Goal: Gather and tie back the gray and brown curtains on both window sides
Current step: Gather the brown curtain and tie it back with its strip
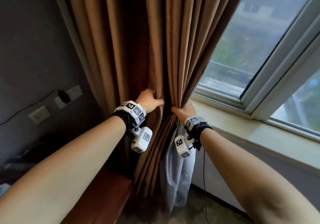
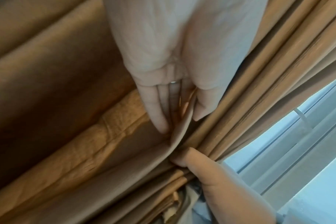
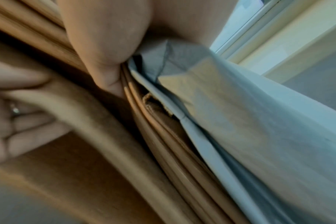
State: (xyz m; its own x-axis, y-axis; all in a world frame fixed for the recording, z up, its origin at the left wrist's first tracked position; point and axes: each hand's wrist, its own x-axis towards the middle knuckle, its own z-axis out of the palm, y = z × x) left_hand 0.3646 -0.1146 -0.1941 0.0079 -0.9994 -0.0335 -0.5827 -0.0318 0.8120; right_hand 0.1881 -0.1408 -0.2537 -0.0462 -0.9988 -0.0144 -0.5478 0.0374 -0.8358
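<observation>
The right hand [image 1: 184,110] is clutching the bunched brown curtain [image 1: 138,41] while the left hand [image 1: 149,101], just left, is pinching the next upright fold.

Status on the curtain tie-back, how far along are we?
Done: the brown curtain on this side is largely bunched, and the window beside it is uncovered. In hand: the right hand grips the bundle, with the gray curtain hanging below it, and the left hand pinches another pleat. Left: no tie shows round the bundle, and the other window side is out of view.
</observation>
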